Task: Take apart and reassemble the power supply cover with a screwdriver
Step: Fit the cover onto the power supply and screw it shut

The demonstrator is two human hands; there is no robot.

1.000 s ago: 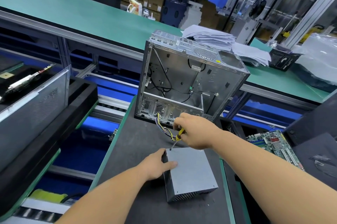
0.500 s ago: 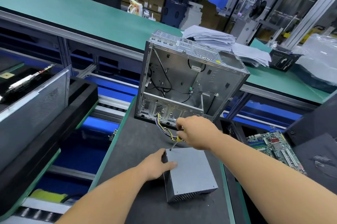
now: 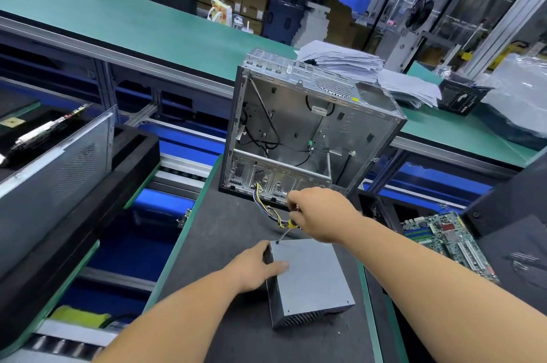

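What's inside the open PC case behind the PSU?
The open case holds black cables and a drive cage; coloured wires trail out. No motherboard is mounted. The right hand hides its lower front edge.

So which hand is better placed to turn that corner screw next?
The right hand: it grips the yellow-handled screwdriver, tip on the grey metal power supply box's far-left corner screw. The left hand just steadies the box's left edge.

No legible text anywhere: white print on the black box [image 3: 460, 99] too blurred to read, likewise the small labels inside the computer case [image 3: 318, 109].
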